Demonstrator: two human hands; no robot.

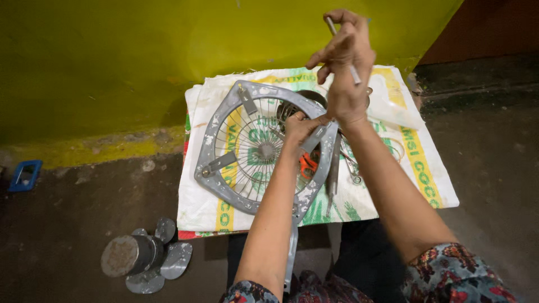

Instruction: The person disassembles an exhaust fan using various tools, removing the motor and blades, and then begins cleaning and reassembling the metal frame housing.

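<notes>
A grey metal fan frame point(216, 134) with a round wire guard point(247, 148) lies on a white printed sack point(393, 168). My left hand point(301, 127) grips the frame's right edge. Raised above it, my right hand point(343, 62) is closed around a thin metal rod-like tool point(331, 25). An orange-handled tool point(307, 164) lies under the guard near my left wrist.
A fan motor with grey blades point(143, 257) sits on the dark floor at lower left. Long metal tools point(335, 168) lie on the sack beside my right forearm. A small blue object point(24, 175) rests by the yellow wall point(112, 56).
</notes>
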